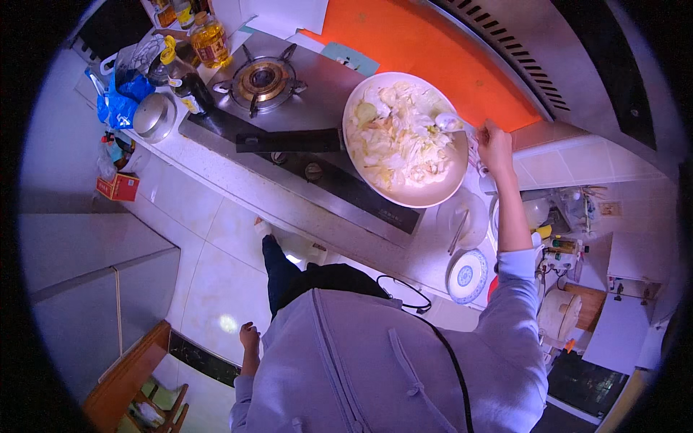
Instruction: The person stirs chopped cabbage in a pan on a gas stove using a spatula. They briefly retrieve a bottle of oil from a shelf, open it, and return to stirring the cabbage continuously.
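My right hand [494, 145] grips a pale spoon-like utensil [450, 122], whose head rests at the right side of a frying pan [460, 173]. Pale chopped leafy vegetable [403, 138], looking like cabbage, fills much of the pan. The pan sits over the right part of a steel gas stove [319, 81], covering what lies beneath it. Its black handle [292, 140] points left, with no hand on it. Low at my side hangs my left hand [249, 334], fingers curled, with nothing visible in it.
Left of the pan stands a bare gas burner [263, 78]. Beyond it are a dark sauce bottle [187, 81], an oil bottle [210, 40] and a metal lid [154, 117]. Chopsticks [459, 233] and a blue-patterned plate [467, 276] lie on the right counter. A range hood [568, 59] overhangs.
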The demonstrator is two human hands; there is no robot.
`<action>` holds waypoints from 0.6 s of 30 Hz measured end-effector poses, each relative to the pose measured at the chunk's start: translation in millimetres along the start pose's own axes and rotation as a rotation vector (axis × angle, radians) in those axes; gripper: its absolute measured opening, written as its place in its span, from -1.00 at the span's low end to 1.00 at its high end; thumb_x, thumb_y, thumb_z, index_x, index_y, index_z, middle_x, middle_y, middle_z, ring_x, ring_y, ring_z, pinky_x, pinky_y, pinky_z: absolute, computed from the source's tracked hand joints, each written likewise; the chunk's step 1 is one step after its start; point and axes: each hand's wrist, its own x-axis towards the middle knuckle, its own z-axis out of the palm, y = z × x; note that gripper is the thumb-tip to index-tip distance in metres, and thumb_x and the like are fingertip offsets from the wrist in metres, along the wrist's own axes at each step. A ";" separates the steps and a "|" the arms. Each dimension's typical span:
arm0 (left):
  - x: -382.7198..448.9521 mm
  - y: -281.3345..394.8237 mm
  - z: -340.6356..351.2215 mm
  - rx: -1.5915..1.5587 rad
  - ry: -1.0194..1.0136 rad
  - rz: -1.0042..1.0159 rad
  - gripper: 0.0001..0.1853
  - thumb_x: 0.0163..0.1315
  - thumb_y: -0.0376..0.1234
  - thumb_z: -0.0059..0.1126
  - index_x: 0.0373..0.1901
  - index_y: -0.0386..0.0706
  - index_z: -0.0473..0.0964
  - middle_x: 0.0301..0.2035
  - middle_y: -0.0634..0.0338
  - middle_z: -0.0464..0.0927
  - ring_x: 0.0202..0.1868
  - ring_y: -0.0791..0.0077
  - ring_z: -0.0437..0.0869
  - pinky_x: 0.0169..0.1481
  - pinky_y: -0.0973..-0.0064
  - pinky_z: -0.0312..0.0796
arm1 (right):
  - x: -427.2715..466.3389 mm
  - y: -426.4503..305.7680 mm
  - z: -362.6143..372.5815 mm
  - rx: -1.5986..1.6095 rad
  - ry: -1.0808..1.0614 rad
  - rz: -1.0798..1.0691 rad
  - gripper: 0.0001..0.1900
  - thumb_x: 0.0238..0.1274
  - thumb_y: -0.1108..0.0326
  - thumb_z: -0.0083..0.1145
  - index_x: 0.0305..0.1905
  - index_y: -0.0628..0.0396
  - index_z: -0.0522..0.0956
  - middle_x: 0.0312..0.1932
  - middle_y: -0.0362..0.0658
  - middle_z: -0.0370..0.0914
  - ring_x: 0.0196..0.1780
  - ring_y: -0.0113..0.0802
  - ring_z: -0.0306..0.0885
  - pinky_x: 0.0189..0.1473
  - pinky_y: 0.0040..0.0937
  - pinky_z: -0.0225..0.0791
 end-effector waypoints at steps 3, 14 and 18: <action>-0.9 3.7 -2.0 -0.037 -0.016 0.042 -0.67 -0.01 -0.53 -0.08 -0.14 -0.30 0.46 -0.46 0.08 0.54 -0.65 0.46 0.51 -0.59 0.55 0.38 | 19.9 7.8 20.8 -0.151 -0.015 0.102 -0.89 -0.16 0.45 0.14 -0.45 0.18 0.46 -0.56 0.09 0.50 -0.37 0.04 0.55 -0.31 -0.09 0.37; -12.7 10.9 -3.9 -0.030 0.003 -0.007 -0.68 0.00 -0.52 -0.09 -0.15 -0.30 0.45 -0.45 0.08 0.53 -0.61 0.45 0.54 -0.59 0.55 0.38 | 13.7 -22.8 72.5 0.088 -0.225 -0.123 -0.94 -0.23 0.55 0.05 -0.52 0.23 0.47 -0.61 0.06 0.47 -0.47 -0.10 0.52 -0.38 -0.27 0.36; -9.9 13.6 -3.6 -0.051 0.003 -0.045 -0.68 0.02 -0.53 -0.09 -0.13 -0.29 0.44 -0.44 0.08 0.52 -0.62 0.46 0.52 -0.61 0.56 0.37 | -3.5 -35.9 61.8 0.082 -0.306 -0.224 -0.92 -0.19 0.59 0.00 -0.48 0.22 0.46 -0.59 0.06 0.47 -0.48 -0.10 0.51 -0.41 -0.29 0.34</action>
